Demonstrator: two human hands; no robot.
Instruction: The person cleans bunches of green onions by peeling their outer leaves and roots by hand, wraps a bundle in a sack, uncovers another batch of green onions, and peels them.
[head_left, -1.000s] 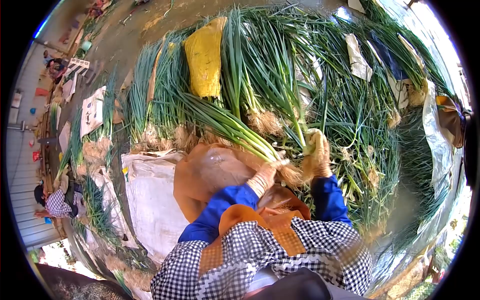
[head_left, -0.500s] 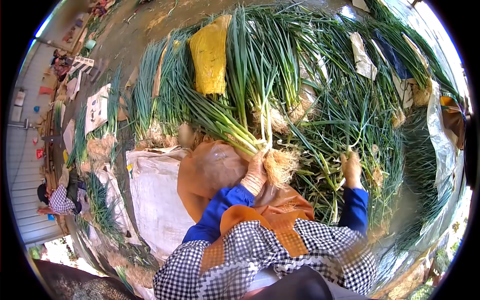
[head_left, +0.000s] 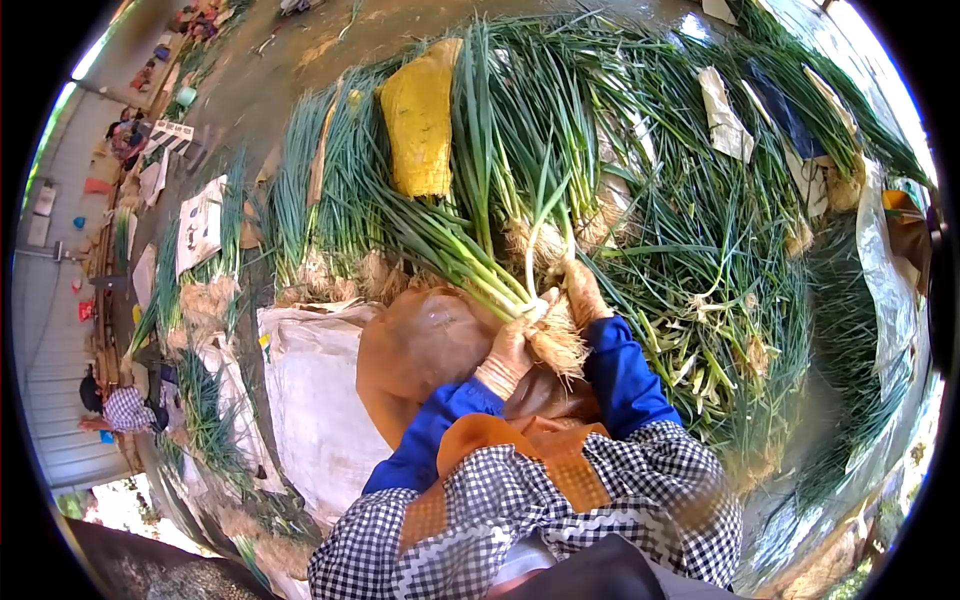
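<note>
My left hand (head_left: 510, 352) is wrapped round the white stalks of a bunch of green onions (head_left: 470, 262), whose stringy roots hang beside my fingers. The leaves fan out to the upper left. Close to the roots, my right hand (head_left: 585, 292) has its fingers pressed round a green onion stalk (head_left: 548, 215) next to the held bunch. An orange-brown apron (head_left: 420, 340) covers my lap under the hands. Just beyond the hands lie more rooted bunches (head_left: 535, 243).
A yellow sack piece (head_left: 418, 120) rests on the onions ahead. Loose onions (head_left: 700, 370) are heaped at right. A white sack (head_left: 325, 400) lies to the left of my lap. At far left sits another person (head_left: 128, 410) in a checked top.
My right hand went out to the loose onions at right, then came back left beside the bunch. My left hand has kept its hold on the bunch.
</note>
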